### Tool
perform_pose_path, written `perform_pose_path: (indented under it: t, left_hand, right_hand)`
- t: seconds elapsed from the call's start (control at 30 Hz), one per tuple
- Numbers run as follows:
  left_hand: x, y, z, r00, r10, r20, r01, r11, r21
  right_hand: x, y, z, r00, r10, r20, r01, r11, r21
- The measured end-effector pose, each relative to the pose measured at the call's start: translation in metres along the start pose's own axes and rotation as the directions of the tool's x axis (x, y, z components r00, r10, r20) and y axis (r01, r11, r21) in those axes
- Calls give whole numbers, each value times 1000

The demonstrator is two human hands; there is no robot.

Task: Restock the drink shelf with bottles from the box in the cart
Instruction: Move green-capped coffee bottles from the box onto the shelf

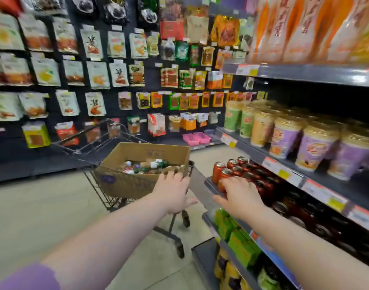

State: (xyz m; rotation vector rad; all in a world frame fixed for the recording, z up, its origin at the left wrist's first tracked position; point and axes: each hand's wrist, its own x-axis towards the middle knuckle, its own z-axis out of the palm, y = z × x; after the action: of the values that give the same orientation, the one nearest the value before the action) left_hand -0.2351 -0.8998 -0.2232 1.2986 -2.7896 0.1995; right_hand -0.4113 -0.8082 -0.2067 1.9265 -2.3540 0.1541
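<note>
A brown cardboard box [125,183] sits in the black wire cart [99,147]. Several small bottles [152,165] with white, green and red caps lie loose inside it. My left hand [174,191] rests palm-down on the near edge of the box and cart rim, fingers fairly straight. My right hand [240,193] reaches onto the drink shelf [209,186] at the right. Its fingers curve over the top of the front red can [222,181] and its thumb lies in front of that can. More red cans [231,164] stand in rows behind.
Dark jars fill the shelf further right. Green cartons [238,239] stand on the shelf below, and cup drinks [284,139] on the one above. A wall of hanging snack packs [95,76] faces me behind the cart. Beige floor lies to the cart's left.
</note>
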Motion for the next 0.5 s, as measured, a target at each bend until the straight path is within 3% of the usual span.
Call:
perform_pose_path:
  t: [0.2, 0.5]
  left_hand:
    - [-27, -87, 38, 979, -185, 88, 190, 980, -52]
    - [-23, -171, 90, 910, -376, 173, 397, 912, -107]
  right_hand:
    - [47, -87, 29, 988, -124, 94, 123, 992, 21]
    - [143, -151, 77, 949, -264, 174, 255, 964, 70]
